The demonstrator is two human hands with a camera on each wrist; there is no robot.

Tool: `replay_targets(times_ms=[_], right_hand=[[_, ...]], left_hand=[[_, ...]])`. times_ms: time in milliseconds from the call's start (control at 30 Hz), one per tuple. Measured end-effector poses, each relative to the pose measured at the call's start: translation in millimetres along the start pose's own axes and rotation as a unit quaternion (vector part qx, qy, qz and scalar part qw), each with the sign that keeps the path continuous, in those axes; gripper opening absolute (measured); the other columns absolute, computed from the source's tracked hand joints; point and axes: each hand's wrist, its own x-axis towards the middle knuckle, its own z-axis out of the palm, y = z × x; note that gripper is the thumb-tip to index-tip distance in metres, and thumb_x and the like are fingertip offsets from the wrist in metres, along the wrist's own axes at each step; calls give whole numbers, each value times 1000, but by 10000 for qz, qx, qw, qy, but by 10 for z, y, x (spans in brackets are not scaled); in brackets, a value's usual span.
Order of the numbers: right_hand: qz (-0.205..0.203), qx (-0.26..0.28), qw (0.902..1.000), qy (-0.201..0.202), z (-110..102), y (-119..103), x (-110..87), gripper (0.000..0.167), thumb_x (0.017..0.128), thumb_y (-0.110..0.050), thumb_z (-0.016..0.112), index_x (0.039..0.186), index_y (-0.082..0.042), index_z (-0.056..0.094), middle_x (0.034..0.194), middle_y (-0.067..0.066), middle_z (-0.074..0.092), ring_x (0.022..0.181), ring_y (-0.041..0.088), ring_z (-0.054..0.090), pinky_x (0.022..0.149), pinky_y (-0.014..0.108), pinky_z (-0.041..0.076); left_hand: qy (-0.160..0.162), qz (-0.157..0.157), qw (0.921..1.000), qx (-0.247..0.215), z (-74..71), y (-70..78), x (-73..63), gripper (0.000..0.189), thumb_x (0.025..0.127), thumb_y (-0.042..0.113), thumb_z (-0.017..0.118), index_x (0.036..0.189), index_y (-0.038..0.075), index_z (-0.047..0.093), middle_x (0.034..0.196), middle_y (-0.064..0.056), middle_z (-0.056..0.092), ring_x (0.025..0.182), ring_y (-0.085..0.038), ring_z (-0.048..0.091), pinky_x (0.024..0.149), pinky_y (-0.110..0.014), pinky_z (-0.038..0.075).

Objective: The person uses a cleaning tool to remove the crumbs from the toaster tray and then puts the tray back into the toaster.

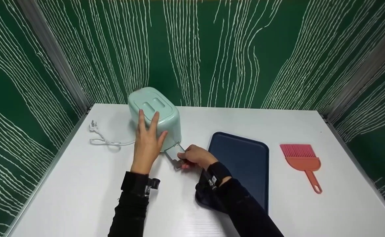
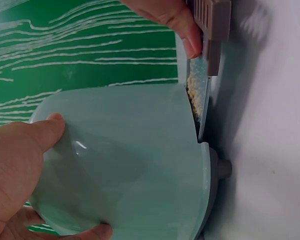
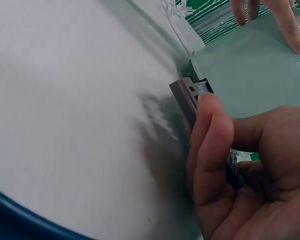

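A mint-green toaster [image 1: 172, 126] stands at the back left of the white table. Fingers spread, my left hand [image 1: 146, 143] rests on its top edge and near end. My right hand [image 1: 197, 156] pinches the grey-brown handle [image 2: 217, 22] of a crumb tray [image 1: 172, 154], thumb on one side and fingers on the other. The tray sticks partly out from the low end of the toaster; its inner part is hidden inside. Beige crumbs [image 2: 193, 97] lie on it in the left wrist view. The right wrist view shows the handle's end beyond my curled fingers.
A dark blue tray [image 1: 241, 161] lies under and beside my right forearm. Farther right is a small orange dustpan [image 1: 302, 163] with a pink brush [image 1: 298, 150]. The toaster's white cord and plug [image 1: 107, 142] lie at the left. Green, white-streaked walls enclose the table.
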Motion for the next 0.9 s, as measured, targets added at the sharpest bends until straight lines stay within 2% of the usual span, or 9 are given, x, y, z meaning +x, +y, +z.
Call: replay_targets(times_ms=[133, 333, 600, 900], right_hand=[[3, -194, 9998, -3, -5, -7, -37, 24, 108, -19, 64, 87, -6, 67, 62, -4, 65, 54, 3, 62, 58, 18, 50], [238, -186, 9995, 2, -17, -24, -65, 18, 107, -19, 65, 97, -5, 62, 67, 0, 67, 55, 4, 64, 57, 18, 51], [508, -154, 9986, -30, -30, -23, -78, 18, 108, -20, 64, 99, -5, 60, 69, 0, 66, 55, 4, 64, 56, 18, 53], [417, -262, 9987, -87, -63, 0, -157, 18, 108, -20, 66, 108, -2, 62, 71, 2, 69, 58, 5, 66, 58, 18, 53]], left_hand=[[3, 3, 10000, -2, -2, 3, 0, 69, 103, 33, 75, 163, 18, 46, 174, -33, 16, 144, -61, 47, 103, -65, 57], [-95, -44, 9999, 28, -24, 19, 0, 69, 104, 34, 73, 164, 19, 44, 175, -31, 15, 143, -60, 47, 103, -64, 57], [162, 181, 9997, 37, -9, 14, -5, 68, 101, 31, 77, 161, 14, 48, 171, -37, 20, 141, -61, 49, 106, -65, 55], [72, 57, 9999, -43, -16, 24, 8, 70, 101, 33, 76, 162, 16, 47, 173, -36, 18, 145, -62, 45, 105, -67, 55]])
